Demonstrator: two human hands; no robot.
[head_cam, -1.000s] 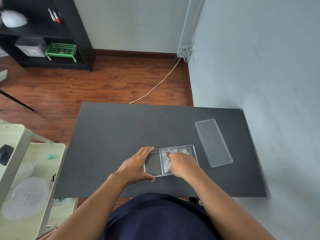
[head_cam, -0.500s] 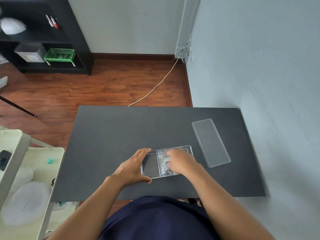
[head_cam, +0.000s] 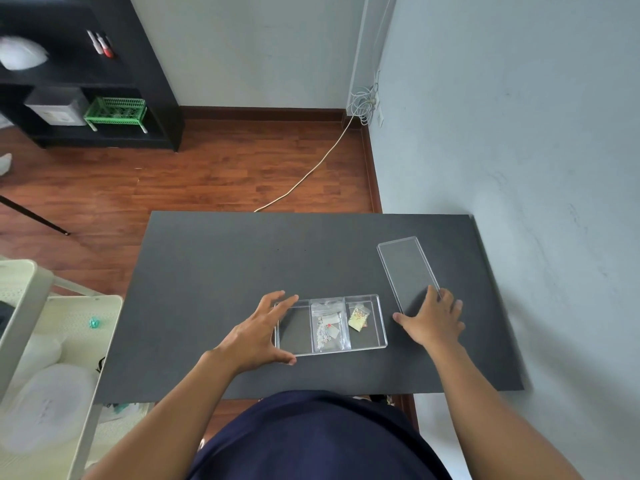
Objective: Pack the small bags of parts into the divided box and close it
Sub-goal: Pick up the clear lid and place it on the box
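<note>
A clear divided box (head_cam: 380,325) lies open on the black table (head_cam: 214,271), with three compartments side by side. A small bag of pale parts (head_cam: 328,327) fills the middle one, a bag of yellow parts (head_cam: 357,318) lies in the right one, and the left one shows bare table. My left hand (head_cam: 258,332) clasps the box's left end, thumb at the near edge and fingers over the far corner. The clear flat lid (head_cam: 405,268) lies to the right, angled away. My right hand (head_cam: 433,317) rests spread on the table with fingertips on the lid's near end.
A grey wall (head_cam: 536,168) runs along the table's right edge. A cream cart (head_cam: 45,341) with white containers stands left of the table. A black shelf unit (head_cam: 86,81) and a white cable (head_cam: 311,168) are on the wooden floor beyond.
My right hand has left the box's middle compartment and moved right to the near end of the lid. The bags are now uncovered. My left hand has stayed on the box.
</note>
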